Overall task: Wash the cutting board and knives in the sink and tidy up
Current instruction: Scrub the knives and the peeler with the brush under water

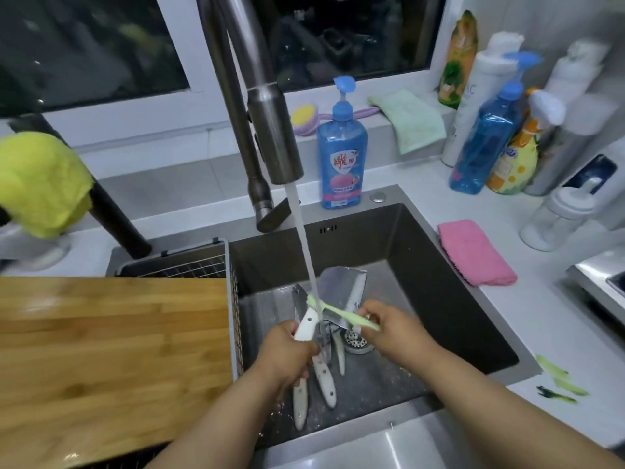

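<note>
White-handled knife sits gripped in the left hand under the tap's stream — the right hand pinches a pale green toothbrush against it; the bamboo cutting board rests left of the steel sink.

Left hand grips white-handled knife under tap stream; right hand scrubs it with green brush over sink.

Around the dark grey sink sit a honey-brown striped cutting board, a pink cloth, a blue soap bottle with a pink label, a yellow cloth, and white-handled knives beneath a pale green brush.
</note>
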Demonstrator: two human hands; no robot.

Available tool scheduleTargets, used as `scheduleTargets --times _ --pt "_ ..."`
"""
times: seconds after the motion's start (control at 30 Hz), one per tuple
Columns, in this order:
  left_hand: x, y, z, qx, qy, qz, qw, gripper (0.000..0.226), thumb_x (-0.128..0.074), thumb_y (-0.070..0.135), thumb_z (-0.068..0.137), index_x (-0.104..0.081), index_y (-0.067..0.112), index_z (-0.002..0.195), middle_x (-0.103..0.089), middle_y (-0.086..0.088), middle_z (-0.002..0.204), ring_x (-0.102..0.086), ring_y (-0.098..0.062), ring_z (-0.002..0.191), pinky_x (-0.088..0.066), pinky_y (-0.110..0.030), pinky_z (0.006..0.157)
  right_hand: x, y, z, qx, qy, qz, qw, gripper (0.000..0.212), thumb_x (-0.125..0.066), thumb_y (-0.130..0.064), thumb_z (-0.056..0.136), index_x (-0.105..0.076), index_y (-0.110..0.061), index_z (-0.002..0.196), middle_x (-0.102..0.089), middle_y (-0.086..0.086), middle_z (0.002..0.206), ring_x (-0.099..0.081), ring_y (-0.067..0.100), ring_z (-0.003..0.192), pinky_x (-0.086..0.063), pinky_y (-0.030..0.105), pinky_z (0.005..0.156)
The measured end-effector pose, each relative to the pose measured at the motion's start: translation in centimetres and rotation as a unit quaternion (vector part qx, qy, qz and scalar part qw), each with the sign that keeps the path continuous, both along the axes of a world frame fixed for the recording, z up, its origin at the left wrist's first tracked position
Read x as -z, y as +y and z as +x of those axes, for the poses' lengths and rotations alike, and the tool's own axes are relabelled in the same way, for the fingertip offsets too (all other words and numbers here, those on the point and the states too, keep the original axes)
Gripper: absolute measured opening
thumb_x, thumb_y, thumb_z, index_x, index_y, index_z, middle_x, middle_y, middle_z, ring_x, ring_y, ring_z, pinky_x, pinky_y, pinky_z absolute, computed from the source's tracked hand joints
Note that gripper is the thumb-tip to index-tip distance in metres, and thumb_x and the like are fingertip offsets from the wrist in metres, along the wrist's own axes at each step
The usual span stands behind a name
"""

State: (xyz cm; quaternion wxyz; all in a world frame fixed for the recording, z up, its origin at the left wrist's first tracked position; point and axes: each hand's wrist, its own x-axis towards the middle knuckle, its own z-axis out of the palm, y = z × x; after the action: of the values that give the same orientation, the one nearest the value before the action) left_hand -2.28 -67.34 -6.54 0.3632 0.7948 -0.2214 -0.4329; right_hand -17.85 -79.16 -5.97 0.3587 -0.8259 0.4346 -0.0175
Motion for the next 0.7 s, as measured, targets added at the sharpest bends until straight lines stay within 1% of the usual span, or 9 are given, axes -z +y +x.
scheduleTargets --times 0.03,0.13,0.2,0.3,0.47,0.53,0.6,0.63,0.7 --pt "-0.1 0.2 0.1 0.003 -0.002 -0.002 1.000 0.018 -0.065 -0.001 0.080 -0.057 0.002 0.096 -0.053 -0.013 0.061 -0.044 -0.016 0.035 -0.034 -0.019 0.035 0.1 -0.2 0.2 0.014 0.009 -0.030 0.999 0.015 -0.061 -0.026 0.089 -0.058 -0.020 0.103 -0.063 -0.005 0.080 -0.059 0.019 0.075 -0.039 0.024 0.060" --pt "-0.6 0.7 0.4 0.014 -0.016 -0.005 1.000 0.018 -0.067 0.001 0.080 -0.058 0.003 0.095 -0.056 -0.013 0.066 -0.047 -0.016 0.041 -0.037 -0.019 0.036 0.0 -1.4 -0.1 0.085 0.020 -0.076 0.993 0.016 -0.058 -0.025 0.090 -0.056 -0.017 0.104 -0.066 0.011 0.093 -0.061 0.032 0.088 -0.042 0.032 0.066" --pt "-0.7 0.9 0.6 0.017 -0.035 -0.003 0.999 0.017 -0.067 0.003 0.079 -0.059 0.003 0.094 -0.057 -0.012 0.066 -0.048 -0.017 0.040 -0.038 -0.020 0.037 -0.1 -0.9 -0.2 0.062 0.014 -0.053 0.997 0.016 -0.061 -0.026 0.088 -0.056 -0.018 0.102 -0.066 0.007 0.091 -0.062 0.030 0.086 -0.044 0.032 0.067" --pt "-0.6 1.0 0.7 0.019 -0.055 0.002 0.998 0.017 -0.068 0.005 0.078 -0.059 0.002 0.093 -0.059 -0.014 0.068 -0.050 -0.019 0.041 -0.040 -0.022 0.039 -0.4 0.7 0.3 0.000 -0.010 -0.020 1.000 0.016 -0.064 -0.025 0.087 -0.057 -0.020 0.101 -0.059 -0.002 0.085 -0.055 0.021 0.075 -0.037 0.020 0.057" --pt "-1.0 0.9 0.5 0.045 -0.081 0.010 0.996 0.020 -0.069 0.008 0.076 -0.060 0.002 0.094 -0.062 -0.015 0.074 -0.053 -0.021 0.043 -0.045 -0.026 0.042 -0.3 -2.2 0.3 0.113 0.010 -0.062 0.992 0.015 -0.057 -0.023 0.090 -0.056 -0.015 0.102 -0.060 0.004 0.080 -0.058 0.028 0.076 -0.036 0.029 0.059" --pt "-1.1 0.8 0.6 0.056 -0.097 0.011 0.994 0.020 -0.069 0.008 0.076 -0.060 0.002 0.093 -0.060 -0.013 0.072 -0.052 -0.020 0.042 -0.043 -0.025 0.041 -0.2 -1.2 0.2 0.082 -0.008 -0.038 0.996 0.013 -0.061 -0.024 0.088 -0.056 -0.017 0.098 -0.062 0.002 0.079 -0.059 0.023 0.073 -0.039 0.029 0.057" --pt "-1.2 0.7 0.6 0.064 -0.112 0.013 0.992 0.021 -0.069 0.008 0.077 -0.060 0.004 0.095 -0.061 -0.012 0.075 -0.052 -0.017 0.043 -0.041 -0.022 0.038 0.1 0.7 0.4 0.026 -0.031 -0.002 0.999 0.013 -0.064 -0.025 0.087 -0.057 -0.018 0.096 -0.061 -0.001 0.080 -0.055 0.017 0.069 -0.037 0.020 0.054" --pt "-1.3 0.7 0.7 0.065 -0.113 0.014 0.991 0.023 -0.069 0.008 0.077 -0.059 0.005 0.097 -0.062 -0.012 0.077 -0.053 -0.016 0.043 -0.040 -0.021 0.037 0.4 1.0 0.3 0.023 -0.036 -0.002 0.999 0.013 -0.065 -0.025 0.087 -0.057 -0.020 0.095 -0.061 -0.002 0.080 -0.054 0.016 0.069 -0.036 0.020 0.054" --pt "-1.6 0.6 0.7 0.059 -0.105 0.009 0.993 0.031 -0.070 0.007 0.076 -0.053 0.011 0.102 -0.063 -0.012 0.082 -0.054 -0.017 0.046 -0.041 -0.021 0.036 0.4 0.1 -0.1 0.091 -0.034 -0.022 0.995 0.011 -0.063 -0.024 0.088 -0.052 -0.024 0.090 -0.063 0.001 0.079 -0.057 0.020 0.070 -0.038 0.028 0.058"
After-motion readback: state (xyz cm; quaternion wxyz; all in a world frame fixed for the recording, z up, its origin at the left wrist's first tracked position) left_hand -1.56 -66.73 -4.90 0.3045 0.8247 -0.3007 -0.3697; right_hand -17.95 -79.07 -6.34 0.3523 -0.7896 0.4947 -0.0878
